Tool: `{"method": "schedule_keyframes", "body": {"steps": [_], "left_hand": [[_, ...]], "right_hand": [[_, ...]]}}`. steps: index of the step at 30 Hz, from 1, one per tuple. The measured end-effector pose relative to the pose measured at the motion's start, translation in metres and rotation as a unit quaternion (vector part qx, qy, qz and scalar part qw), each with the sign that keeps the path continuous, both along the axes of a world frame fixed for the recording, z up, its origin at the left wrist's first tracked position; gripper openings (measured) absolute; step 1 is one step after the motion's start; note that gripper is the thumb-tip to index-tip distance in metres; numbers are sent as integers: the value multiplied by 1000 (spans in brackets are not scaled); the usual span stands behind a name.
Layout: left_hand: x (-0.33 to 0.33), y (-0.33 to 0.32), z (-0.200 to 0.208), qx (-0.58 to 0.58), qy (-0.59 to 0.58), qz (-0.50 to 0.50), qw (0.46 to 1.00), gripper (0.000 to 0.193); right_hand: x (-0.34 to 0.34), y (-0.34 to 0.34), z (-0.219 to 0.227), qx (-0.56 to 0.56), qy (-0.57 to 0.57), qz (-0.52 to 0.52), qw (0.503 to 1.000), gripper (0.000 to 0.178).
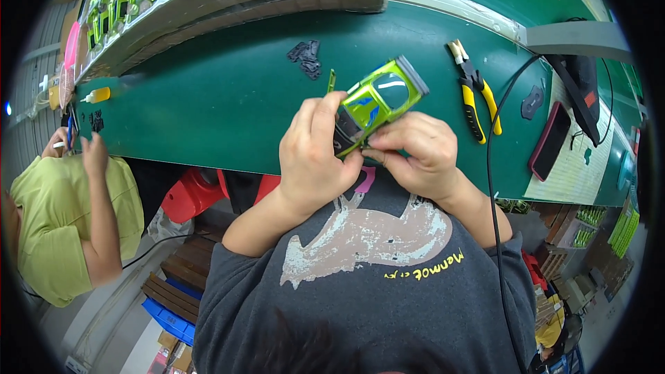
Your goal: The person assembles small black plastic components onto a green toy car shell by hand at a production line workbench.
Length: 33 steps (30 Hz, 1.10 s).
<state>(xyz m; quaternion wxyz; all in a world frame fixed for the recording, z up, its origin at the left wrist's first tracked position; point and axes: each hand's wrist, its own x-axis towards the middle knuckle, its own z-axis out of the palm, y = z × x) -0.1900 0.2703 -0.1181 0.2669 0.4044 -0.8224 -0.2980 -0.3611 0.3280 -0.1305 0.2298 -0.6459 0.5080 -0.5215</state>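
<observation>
A bright green toy car (366, 105) with a blue marking and a tinted window is held up over the near edge of the green bench. My left hand (313, 149) is closed round its left side. My right hand (418, 150) pinches at the car's near side, its thumb and forefinger pressed together there; a tiny dark part seems to show at the fingertips, too small to name. A thin green piece (331, 82) sticks up beside the car, just past my left fingers.
Black plastic parts (305, 59) lie beyond the car. Yellow-handled pliers (476, 93), a flat black piece (532, 102) and a phone (551, 141) are to the right; a black cable (490, 166) hangs nearby. A carton of green car parts (228, 10) stands far left. A co-worker (69, 221) sits at left.
</observation>
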Motion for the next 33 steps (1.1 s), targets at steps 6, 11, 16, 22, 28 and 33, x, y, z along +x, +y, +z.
{"method": "schedule_keyframes", "body": {"steps": [6,11,16,22,28,33], "left_hand": [[33,-5,-21,-32,-37,76,996,57],[78,-28,-26,-35,41,293,955,42],[86,-36,-14,-24,69,275,959,41],[79,-33,-19,8,88,254,963,41],[70,-34,-22,14,119,132,984,48],[52,-36,-8,-9,104,-43,994,60]], "right_hand": [[26,-18,-16,24,14,85,996,22],[12,-75,-15,53,181,51,981,34],[13,-116,-45,47,295,-3,954,36],[-5,-109,-54,50,275,1,960,24],[-11,-81,-29,130,45,-36,990,12],[-30,-60,-7,170,-74,5,983,16]]}}
